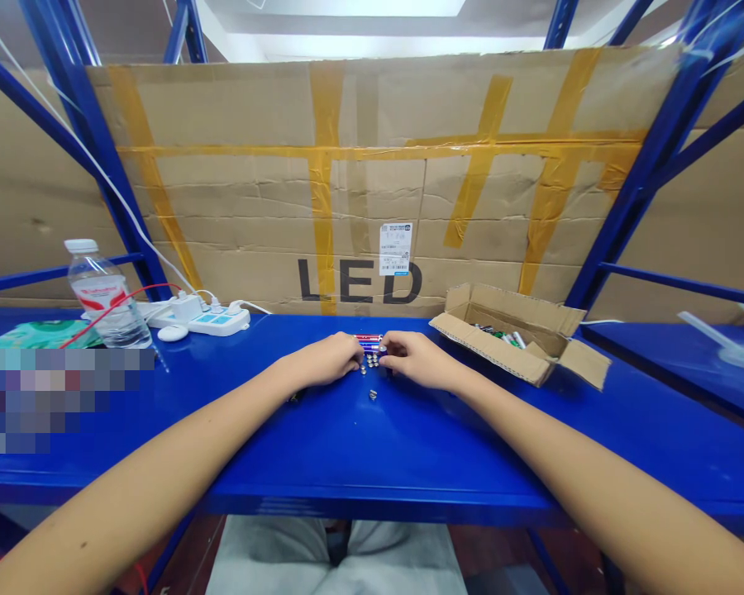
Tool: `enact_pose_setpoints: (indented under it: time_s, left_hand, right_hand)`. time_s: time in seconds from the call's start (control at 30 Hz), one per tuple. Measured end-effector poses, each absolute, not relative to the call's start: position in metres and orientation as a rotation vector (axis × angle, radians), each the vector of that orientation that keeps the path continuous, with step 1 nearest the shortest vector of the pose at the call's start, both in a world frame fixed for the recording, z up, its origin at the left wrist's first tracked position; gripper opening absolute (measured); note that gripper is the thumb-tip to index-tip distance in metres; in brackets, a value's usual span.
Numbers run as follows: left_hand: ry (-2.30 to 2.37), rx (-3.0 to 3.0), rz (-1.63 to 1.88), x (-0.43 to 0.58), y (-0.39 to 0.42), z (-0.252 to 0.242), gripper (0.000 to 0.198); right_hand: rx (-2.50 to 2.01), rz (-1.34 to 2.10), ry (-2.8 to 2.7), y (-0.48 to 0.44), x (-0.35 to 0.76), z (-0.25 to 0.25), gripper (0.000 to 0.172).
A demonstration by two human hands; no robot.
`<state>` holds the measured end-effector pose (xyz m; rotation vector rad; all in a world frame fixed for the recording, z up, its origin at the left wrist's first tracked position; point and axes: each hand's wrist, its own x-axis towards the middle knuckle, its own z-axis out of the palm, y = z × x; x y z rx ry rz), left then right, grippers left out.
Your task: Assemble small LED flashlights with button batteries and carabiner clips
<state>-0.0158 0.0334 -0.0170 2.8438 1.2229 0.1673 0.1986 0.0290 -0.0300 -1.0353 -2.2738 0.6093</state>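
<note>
Slim shiny tubes, one red (367,338) and one blue-purple (368,348), lie crosswise on the blue table between my hands. Small silver round metal pieces (373,361) are clustered just in front of them, and another silver piece (373,395) sits nearer to me. My left hand (330,359) rests at the left ends of the tubes with its fingers curled together; what they hold, if anything, is hidden. At the right ends, my right hand (420,357) has thumb and forefinger closed around a small silver-topped piece (383,351), too small to make out fully.
An open cardboard box (502,359) with several small cylinders stands at the right. To the left are a water bottle (108,302), a white power strip (214,318) and a green packet (43,333). A large cardboard panel (254,207) walls off the back, between blue posts.
</note>
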Motion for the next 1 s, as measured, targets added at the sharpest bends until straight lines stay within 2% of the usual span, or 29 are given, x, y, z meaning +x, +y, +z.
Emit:
enact_pose_setpoints:
  time_s: [0.17,0.33,0.5,0.63,0.83,1.0]
  left_hand:
    - [1.301,2.668,-0.008,-0.021,0.028,-0.007,0.011]
    - [1.265,2.671,0.014,-0.025,0.024,-0.001,0.01]
    - [1.219,2.84,0.422,-0.02,0.023,0.001,0.014]
    - [1.042,2.862,0.744,-0.011,0.018,-0.005,0.02]
    - [0.89,2.997,0.763,-0.003,0.015,-0.016,0.023]
    - [0.898,3.019,0.702,-0.006,0.015,-0.013,0.023]
  right_hand:
    - [-1.045,0.62,-2.278,0.028,0.199,-0.03,0.009]
    - [-1.062,0.624,-2.287,0.026,0.199,-0.027,0.008]
    - [-1.022,0.713,-2.302,0.024,0.199,-0.025,0.004]
    - [-1.015,0.845,-2.264,0.024,0.198,-0.026,0.006]
    - [-0.941,1.004,-2.194,0.028,0.198,-0.029,0.011]
    - [-0.93,1.069,-2.125,0.032,0.199,-0.032,0.007]
